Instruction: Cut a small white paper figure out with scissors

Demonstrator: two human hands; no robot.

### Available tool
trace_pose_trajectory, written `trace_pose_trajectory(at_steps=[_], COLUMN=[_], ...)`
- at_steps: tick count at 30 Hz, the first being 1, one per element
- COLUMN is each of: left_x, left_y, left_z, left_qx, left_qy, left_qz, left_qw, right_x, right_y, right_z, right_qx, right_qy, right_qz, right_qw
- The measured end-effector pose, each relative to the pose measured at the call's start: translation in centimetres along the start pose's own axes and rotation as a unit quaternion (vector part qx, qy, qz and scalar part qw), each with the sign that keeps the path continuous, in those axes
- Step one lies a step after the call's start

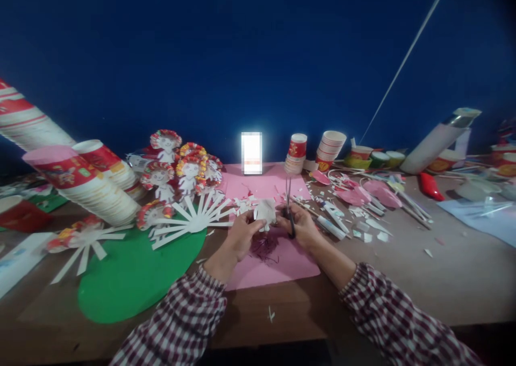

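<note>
Between thumb and fingers, my left hand (241, 234) pinches a small white paper piece (265, 213) with an uneven lower edge. A pair of scissors (288, 207) is in my right hand (300, 227), blades pointing up and away from me; whether the blades are parted is hard to see. The right fingertips come close to the paper's right edge. Beneath both hands lies a pink paper sheet (278, 269), with a heap of dark thin shreds (265, 249) on it. A white paper cup cut into spread strips (197, 221) rests left of my left hand.
Stacked paper cups (92, 191) lean at the left beside several paper-doll figures (163, 180). A green oval sheet (133, 280) lies at front left. More cup stacks (328, 148), paper scraps (366, 229), a red object (430, 186) and a tilted cylinder (437, 140) are at right. A bright, blurred-out screen (251, 153) stands behind.
</note>
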State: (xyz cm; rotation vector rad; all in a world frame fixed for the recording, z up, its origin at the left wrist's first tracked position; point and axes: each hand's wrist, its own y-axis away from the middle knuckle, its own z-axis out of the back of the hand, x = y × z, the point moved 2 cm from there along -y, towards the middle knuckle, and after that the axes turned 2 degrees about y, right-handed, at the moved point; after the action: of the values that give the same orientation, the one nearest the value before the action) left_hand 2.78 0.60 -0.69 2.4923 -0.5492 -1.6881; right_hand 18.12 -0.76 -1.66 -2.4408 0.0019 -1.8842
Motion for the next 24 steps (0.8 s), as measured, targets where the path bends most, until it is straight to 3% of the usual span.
trace_pose_trajectory(at_steps=[6, 12, 16, 21, 24], left_x=[0.0, -0.2, -0.1, -0.2, -0.5], left_y=[0.1, 0.3, 0.3, 0.3, 0.3], left_z=[0.0, 0.2, 0.4, 0.4, 0.3], left_qx=[0.009, 0.053, 0.086, 0.063, 0.076], left_qy=[0.019, 0.064, 0.088, 0.059, 0.044], left_qz=[0.012, 0.072, 0.074, 0.062, 0.034], left_qw=[1.000, 0.994, 0.990, 0.994, 0.996], right_x=[0.6, 1.3, 1.3, 0.8, 0.4], right_y=[0.2, 0.7, 1.0, 0.6, 0.2], right_z=[-0.3, -0.7, -0.7, -0.5, -0.4], right_qx=[0.008, 0.011, 0.023, 0.012, 0.012], right_qy=[-0.006, -0.064, -0.083, -0.068, -0.036], right_qz=[-0.012, -0.064, -0.093, -0.067, -0.026], right_qw=[1.000, 0.996, 0.992, 0.995, 0.999])
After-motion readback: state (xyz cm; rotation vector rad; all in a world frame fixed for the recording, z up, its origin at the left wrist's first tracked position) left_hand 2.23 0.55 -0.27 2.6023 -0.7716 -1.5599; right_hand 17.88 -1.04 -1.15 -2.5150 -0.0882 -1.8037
